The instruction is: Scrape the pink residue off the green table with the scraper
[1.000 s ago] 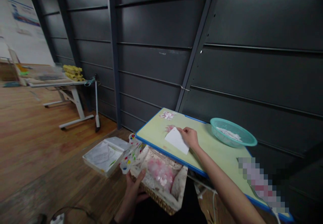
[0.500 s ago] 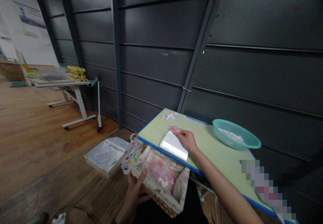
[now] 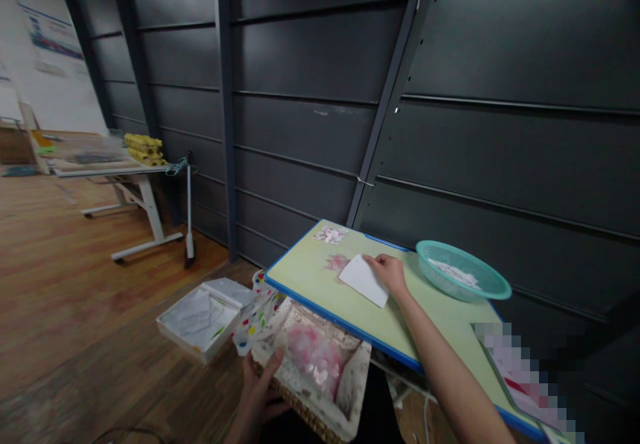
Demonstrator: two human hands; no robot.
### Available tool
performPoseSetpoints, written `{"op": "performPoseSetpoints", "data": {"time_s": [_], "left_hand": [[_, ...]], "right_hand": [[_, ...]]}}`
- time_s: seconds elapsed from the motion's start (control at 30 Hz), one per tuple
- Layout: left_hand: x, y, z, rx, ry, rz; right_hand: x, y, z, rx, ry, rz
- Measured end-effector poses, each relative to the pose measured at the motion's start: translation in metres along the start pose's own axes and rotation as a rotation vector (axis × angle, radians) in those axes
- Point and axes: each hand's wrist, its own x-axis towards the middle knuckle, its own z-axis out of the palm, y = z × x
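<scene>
My right hand [image 3: 391,274] grips a white flat card [image 3: 365,281] and holds it against the green, blue-edged table top [image 3: 310,267], just right of a small pink patch of bits [image 3: 336,262]. A second pink-white patch [image 3: 331,234] lies near the far corner. My left hand [image 3: 261,383] holds the near-left edge of a woven basket [image 3: 345,397] below the table's edge. The basket holds pink bits [image 3: 310,357].
A teal bowl [image 3: 463,272] with white bits stands on the table at the right. A white open box [image 3: 205,317] and a spotted bag [image 3: 253,317] lie on the wooden floor at the left. Farther left stands another table [image 3: 115,167]. A dark panelled wall is behind.
My right hand has slid the white card back from the table's front edge toward the pink patch. The basket stays under the edge in my left hand.
</scene>
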Motion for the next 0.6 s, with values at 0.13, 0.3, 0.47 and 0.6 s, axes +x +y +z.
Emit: {"op": "performPoseSetpoints", "data": {"time_s": [0.13, 0.3, 0.47, 0.6], "left_hand": [[0.0026, -0.0019, -0.0008, 0.012, 0.014, -0.004], [0.005, -0.003, -0.0011, 0.005, 0.006, -0.007], [0.0067, -0.0043, -0.0009, -0.013, 0.038, 0.003], [0.0093, -0.0069, -0.0029, -0.013, 0.02, 0.003]], "right_hand": [[0.0009, 0.0058, -0.0037, 0.034, 0.007, 0.035], [0.0015, 0.0091, -0.008, 0.055, -0.046, 0.022], [0.0002, 0.0062, -0.0086, 0.05, -0.047, 0.021], [-0.0008, 0.0035, -0.0069, 0.053, -0.048, 0.034]]}}
